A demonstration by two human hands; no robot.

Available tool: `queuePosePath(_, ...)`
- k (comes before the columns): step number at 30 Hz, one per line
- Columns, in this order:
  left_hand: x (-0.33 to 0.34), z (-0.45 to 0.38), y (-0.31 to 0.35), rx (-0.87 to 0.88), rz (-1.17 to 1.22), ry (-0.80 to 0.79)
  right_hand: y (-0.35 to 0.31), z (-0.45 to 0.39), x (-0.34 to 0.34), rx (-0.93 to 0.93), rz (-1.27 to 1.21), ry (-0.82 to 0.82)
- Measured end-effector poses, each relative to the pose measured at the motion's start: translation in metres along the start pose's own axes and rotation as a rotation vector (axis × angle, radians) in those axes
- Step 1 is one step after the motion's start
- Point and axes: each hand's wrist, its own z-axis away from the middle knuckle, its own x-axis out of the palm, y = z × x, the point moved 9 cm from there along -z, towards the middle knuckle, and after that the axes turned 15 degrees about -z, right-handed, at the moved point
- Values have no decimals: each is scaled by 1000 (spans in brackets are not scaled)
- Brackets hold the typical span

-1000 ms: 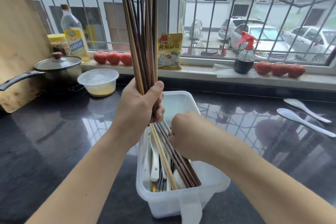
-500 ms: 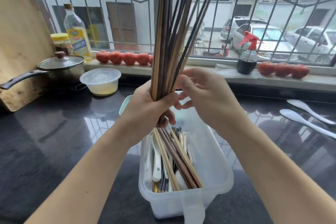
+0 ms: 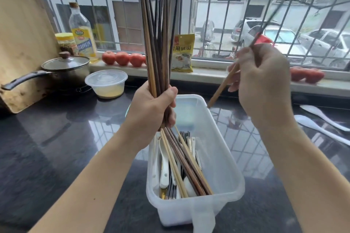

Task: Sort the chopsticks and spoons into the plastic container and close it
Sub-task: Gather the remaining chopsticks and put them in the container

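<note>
Head view: left hand (image 3: pixel 151 108), fingers clenched round the upright chopstick bundle (image 3: pixel 159 43) above the plastic container (image 3: pixel 223 166); right hand (image 3: pixel 263 81) has just drawn one chopstick (image 3: pixel 221 89) out, pinching it, ready for sorting.

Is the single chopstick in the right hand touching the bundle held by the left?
Apart. The head view shows open background between the single chopstick and the bundle.
</note>
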Motion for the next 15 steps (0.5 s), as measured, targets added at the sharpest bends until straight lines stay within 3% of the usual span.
queuePosePath(4, -3, 2, 1, -4, 106, 53, 34, 42, 63, 203, 663, -639)
queuePosePath(6, -4, 2, 1, -7, 138, 70, 56, 67, 85, 196, 938, -827)
queuePosePath(11, -3, 0, -1, -30, 134, 50, 84, 93, 101, 221, 1120, -995)
queuePosePath(15, 0, 0, 0, -31, 117, 24, 81, 81, 93, 227, 1046, -940)
